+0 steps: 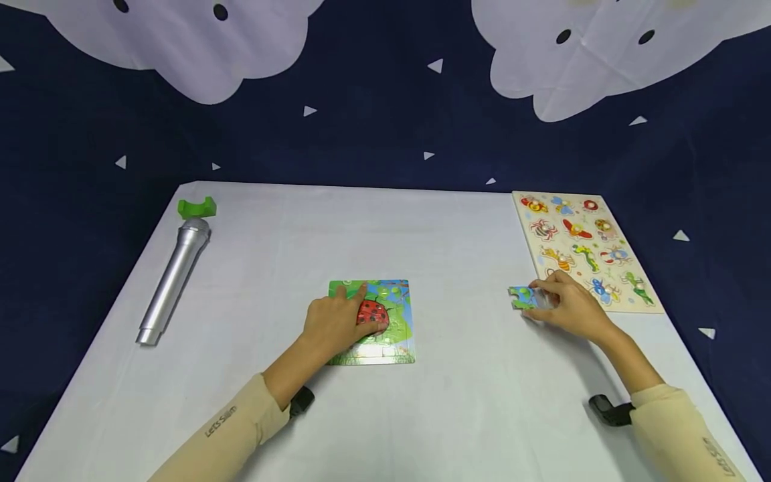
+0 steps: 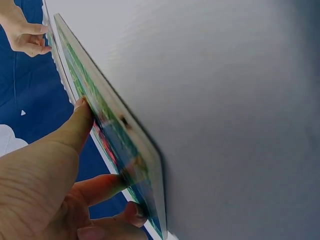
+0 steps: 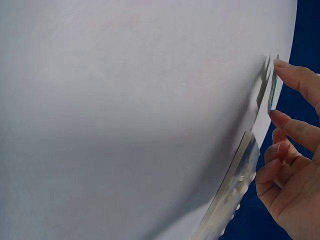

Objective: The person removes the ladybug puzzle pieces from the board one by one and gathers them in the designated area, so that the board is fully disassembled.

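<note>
A square ladybug jigsaw puzzle [image 1: 400, 335] lies flat near the middle of the table. My left hand [image 1: 336, 323] rests on its face with thumb and fingers spread, covering part of the picture. In the left wrist view, the thumb and fingertips of the left hand [image 2: 65, 165] touch the puzzle's surface [image 2: 112, 117]. Off to the right, my right hand [image 1: 569, 304] pinches a small blue and green jigsaw piece [image 1: 521, 298] between thumb and finger. The right wrist view shows this piece [image 3: 273, 85] edge-on, held above the table by the right hand [image 3: 295, 145].
A wooden insect peg board [image 1: 587, 251] lies at the back right, partly under the right hand in the head view. At the left are a silver toy microphone [image 1: 171, 284] and a green notched block [image 1: 197, 208]. White cloth covers the table [image 1: 361, 234]; a dark patterned cloth hangs behind.
</note>
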`<state>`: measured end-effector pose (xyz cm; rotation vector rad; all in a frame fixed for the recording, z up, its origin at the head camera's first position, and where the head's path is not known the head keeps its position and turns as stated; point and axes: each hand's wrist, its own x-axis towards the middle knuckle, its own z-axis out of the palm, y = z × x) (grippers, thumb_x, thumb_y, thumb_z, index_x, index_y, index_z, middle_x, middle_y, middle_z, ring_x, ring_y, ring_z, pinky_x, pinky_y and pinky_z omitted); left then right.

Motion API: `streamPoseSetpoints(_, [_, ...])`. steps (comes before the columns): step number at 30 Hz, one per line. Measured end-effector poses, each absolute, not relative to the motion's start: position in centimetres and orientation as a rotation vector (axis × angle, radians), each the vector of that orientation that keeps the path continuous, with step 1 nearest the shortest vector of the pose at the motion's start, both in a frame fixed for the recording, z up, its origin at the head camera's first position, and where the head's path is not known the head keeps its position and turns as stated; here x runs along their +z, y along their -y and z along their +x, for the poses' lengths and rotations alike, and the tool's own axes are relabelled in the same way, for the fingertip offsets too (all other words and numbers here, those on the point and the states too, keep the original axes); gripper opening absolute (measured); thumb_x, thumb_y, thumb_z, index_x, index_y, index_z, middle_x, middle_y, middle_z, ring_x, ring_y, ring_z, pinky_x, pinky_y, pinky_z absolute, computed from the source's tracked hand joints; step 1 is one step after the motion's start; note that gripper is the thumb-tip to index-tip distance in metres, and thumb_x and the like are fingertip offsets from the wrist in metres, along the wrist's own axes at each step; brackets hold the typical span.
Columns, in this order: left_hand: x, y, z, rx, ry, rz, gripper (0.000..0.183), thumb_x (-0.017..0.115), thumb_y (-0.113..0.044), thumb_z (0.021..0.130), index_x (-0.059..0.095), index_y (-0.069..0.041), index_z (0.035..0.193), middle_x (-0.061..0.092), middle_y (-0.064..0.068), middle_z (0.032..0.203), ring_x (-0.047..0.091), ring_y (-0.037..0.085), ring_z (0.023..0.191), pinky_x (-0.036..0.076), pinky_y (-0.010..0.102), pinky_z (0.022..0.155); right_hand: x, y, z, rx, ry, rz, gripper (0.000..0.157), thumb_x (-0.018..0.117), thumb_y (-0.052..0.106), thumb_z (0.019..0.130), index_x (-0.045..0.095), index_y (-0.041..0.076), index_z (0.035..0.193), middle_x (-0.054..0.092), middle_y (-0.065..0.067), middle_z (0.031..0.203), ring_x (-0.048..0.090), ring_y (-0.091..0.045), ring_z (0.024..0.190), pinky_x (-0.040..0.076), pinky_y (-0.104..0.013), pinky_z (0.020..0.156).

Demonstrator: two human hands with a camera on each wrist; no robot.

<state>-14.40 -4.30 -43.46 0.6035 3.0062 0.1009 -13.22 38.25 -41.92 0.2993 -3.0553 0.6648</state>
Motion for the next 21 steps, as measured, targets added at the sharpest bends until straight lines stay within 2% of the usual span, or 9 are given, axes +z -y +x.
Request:
streamPoseSetpoints(6, [-43.4, 4.3, -14.4, 0.095, -3.007, 0.604, 0.088, 0.057, -0.075, 0.083, 0.047, -0.018, 0.149, 0.062, 0.024, 0.128, 0.035, 0.013, 0.042, 0.027, 0.025, 0.040, -42.3, -38.7, -13.4, 0.643, 3.149, 0.240, 0.066, 0.087, 0.032, 0.075, 0.065, -0.008, 0.123, 0.046, -0.008, 0.092, 0.042, -0.018, 0.078, 0.033, -0.028, 0.063])
streamPoseSetpoints(13, [-43.1, 4.2, -14.4, 0.067, -3.013, 0.595, 0.090, 0.054, -0.079, 0.081, 0.048, -0.019, 0.148, 0.064, 0.023, 0.125, 0.040, 0.015, 0.043, 0.029, 0.026, 0.040, -41.5, -38.1, -13.5, 0.643, 3.126, 0.296, 0.070, 0.087, 0.035, 0.075, 0.064, -0.004, 0.127, 0.045, -0.008, 0.091, 0.038, -0.016, 0.075, 0.031, -0.028, 0.060])
streamPoseSetpoints(21, [-43.0, 4.5, -14.6, 0.106, -2.993, 0.593, 0.089, 0.058, -0.076, 0.081, 0.047, -0.020, 0.149, 0.063, 0.023, 0.128, 0.035, 0.014, 0.045, 0.024, 0.025, 0.041, -40.1, -31.8, -14.9, 0.664, 3.065, 0.493, 0.066, 0.087, 0.033, 0.076, 0.064, 0.002, 0.131, 0.055, -0.011, 0.102, 0.041, -0.015, 0.073, 0.036, -0.029, 0.060])
